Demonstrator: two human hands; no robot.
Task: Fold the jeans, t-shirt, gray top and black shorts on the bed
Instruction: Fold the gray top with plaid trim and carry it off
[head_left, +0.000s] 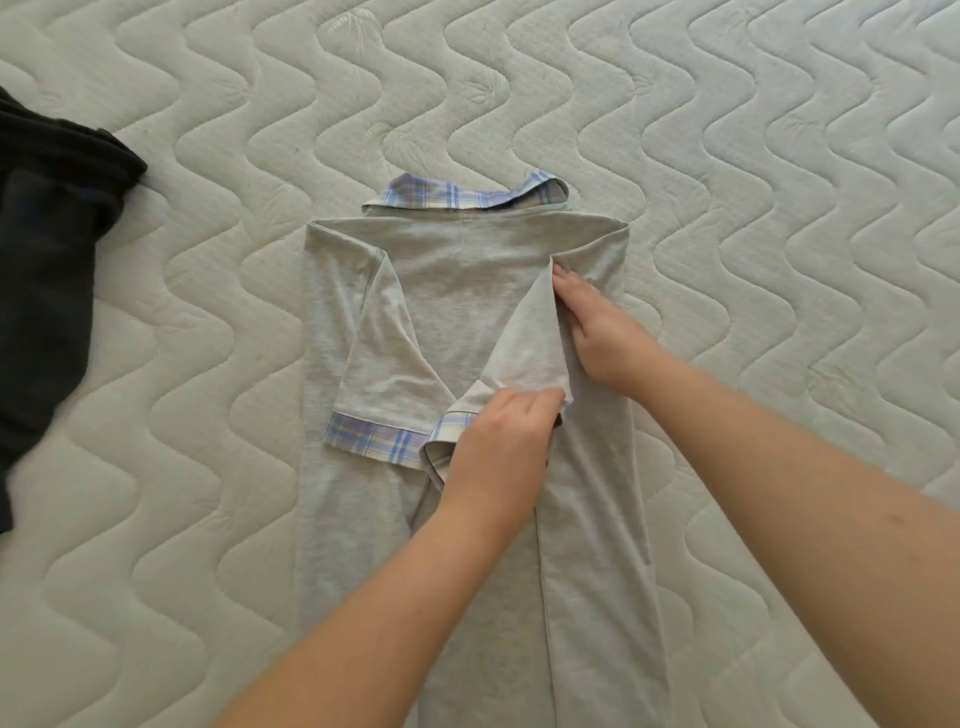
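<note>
1. The gray top lies flat in the middle of the bed, collar far from the person, both sides folded in.
2. The left hand pinches the right sleeve near its plaid cuff; the right hand presses with straight fingers on the fold.
3. The cloth looks light, soft and limp; I would take hold at hems or folded edges.
4. A dark garment lies at the left edge.

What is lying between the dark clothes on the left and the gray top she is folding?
Nothing: in the head view only bare quilted mattress lies between the dark clothes and the gray top.
</note>
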